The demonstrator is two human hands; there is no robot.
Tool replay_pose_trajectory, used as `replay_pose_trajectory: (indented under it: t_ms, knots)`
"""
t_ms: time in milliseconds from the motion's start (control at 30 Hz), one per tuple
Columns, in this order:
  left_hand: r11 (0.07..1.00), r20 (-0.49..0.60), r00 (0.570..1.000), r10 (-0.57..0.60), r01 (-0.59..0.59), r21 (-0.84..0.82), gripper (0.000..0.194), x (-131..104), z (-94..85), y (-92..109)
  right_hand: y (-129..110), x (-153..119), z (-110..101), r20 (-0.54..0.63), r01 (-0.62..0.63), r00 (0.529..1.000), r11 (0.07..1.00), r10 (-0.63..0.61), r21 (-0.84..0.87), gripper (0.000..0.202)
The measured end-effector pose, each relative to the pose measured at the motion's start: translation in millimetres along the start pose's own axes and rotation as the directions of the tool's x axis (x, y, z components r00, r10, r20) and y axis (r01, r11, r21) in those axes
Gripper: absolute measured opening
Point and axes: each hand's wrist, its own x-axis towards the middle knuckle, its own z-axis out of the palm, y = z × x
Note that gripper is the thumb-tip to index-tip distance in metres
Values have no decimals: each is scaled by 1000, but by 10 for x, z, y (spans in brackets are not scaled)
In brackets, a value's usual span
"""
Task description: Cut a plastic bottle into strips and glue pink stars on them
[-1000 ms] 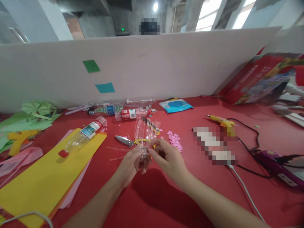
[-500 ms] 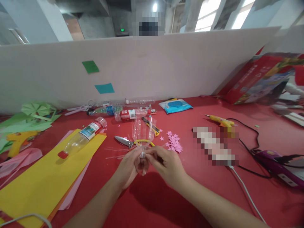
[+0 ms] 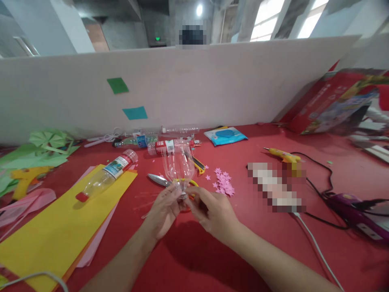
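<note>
Between my hands is the cut-off top of a clear plastic bottle, neck down and wide cut end facing away from me. My left hand has its fingers closed around the neck from the left. From the right, my right hand pinches the neck's end with thumb and fingers. Scissors with yellow handles lie on the table just behind, partly covered by the bottle piece. Beyond them is a yellow utility knife. A pile of pink paper stars lies to the right of it.
At left, a bottle with a red cap rests on yellow paper. More bottles and a wipes pack lie by the white partition. A yellow glue gun, its black cord and a purple power strip are at right.
The bottle piece has turned in my hands, its wide end shifting slightly left and its cut strips spreading differently. My left fingers have moved up along the neck. Both hands keep hold.
</note>
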Motion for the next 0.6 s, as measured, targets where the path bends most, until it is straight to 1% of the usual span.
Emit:
replay_pose_trajectory:
  t_ms: [67,200,333,467,600]
  knots:
    - [1000,-19,1000,-17,17,-24,15,0,0,4,-8,10,-21,-22,-11,1000,1000,11,24,23]
    - [999,-17,999,-47,47,-15,22,7,-2,15,-28,45,-81,-67,-132,988,988,137,77,22]
    - [999,3,999,-40,40,5,25,16,-21,2,-36,76,-106,-60,-208,974,970,217,123,22]
    - [999,1,999,-40,40,32,23,12,-31,-17,-38,75,-87,-34,-265,962,953,272,148,23]
    - [996,-4,998,-59,59,59,22,0,-4,-6,-38,61,-71,-8,-317,947,935,322,161,23]
